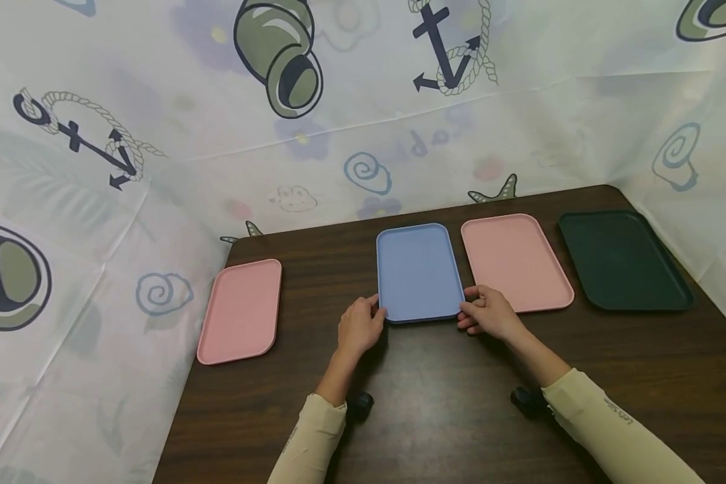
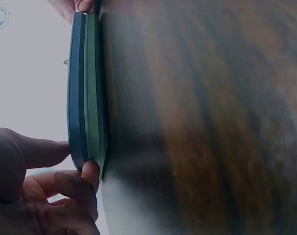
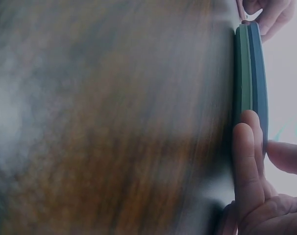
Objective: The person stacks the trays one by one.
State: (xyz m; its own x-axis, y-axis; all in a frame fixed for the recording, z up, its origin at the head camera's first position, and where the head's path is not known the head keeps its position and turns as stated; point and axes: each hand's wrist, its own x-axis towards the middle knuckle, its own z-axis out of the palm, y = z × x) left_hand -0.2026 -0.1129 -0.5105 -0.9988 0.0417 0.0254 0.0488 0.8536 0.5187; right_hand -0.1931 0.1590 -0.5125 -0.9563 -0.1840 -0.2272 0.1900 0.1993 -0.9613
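Observation:
A blue tray [image 1: 420,272] lies between my two hands on the dark wooden table. Seen edge-on in the left wrist view, its blue rim [image 2: 76,93] sits on top of a green tray [image 2: 92,93], which the head view hides. My left hand [image 1: 360,326] grips the near left corner, thumb at the blue rim and a fingertip against the green edge. At the near right corner my right hand [image 1: 490,312] does likewise, its thumb [image 3: 285,155] on the blue side and fingers [image 3: 246,147] across the green edge. The right hand's fingers also overlap the neighbouring pink tray's [image 1: 514,262] edge.
A dark green tray [image 1: 626,259] lies far right, and another pink tray [image 1: 240,312] lies at the left edge of the wooden table [image 1: 435,403]. Patterned cloth [image 1: 363,134] hangs behind and at both sides. Black wrist devices [image 1: 359,407] sit under the forearms.

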